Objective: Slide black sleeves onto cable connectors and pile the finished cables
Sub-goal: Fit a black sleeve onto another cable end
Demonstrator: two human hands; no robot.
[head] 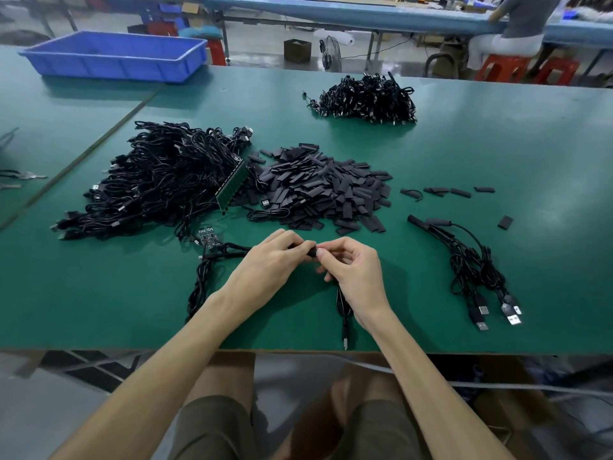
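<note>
Both hands meet just above the green table (497,161), near its front edge. The left hand (268,260) curls its fingers and pinches a small black sleeve (311,252). The right hand (355,270), fingers bent, pinches the end of a cable (343,310) right against that sleeve. The connector itself is hidden by the fingertips. The cable drops from under the right palm toward six o'clock and ends in a metal plug at the table edge.

Taking the hands as the centre, a pile of loose sleeves (318,190) lies at twelve o'clock. A big heap of cables (159,180) lies at ten o'clock, touching the sleeve pile, with a long green circuit strip (232,187) leaning between the two. A small circuit board (208,239) sits at nine o'clock, just beside a cable bundle (202,277) that runs under the left hand. At three o'clock lies a small bunch of sleeved cables (471,263), plugs pointing to the front edge. A few stray sleeves (461,192) lie at two o'clock. A second cable pile (368,97) sits well apart at one o'clock, and a blue tray (112,58) stands at the far corner at eleven o'clock.
</note>
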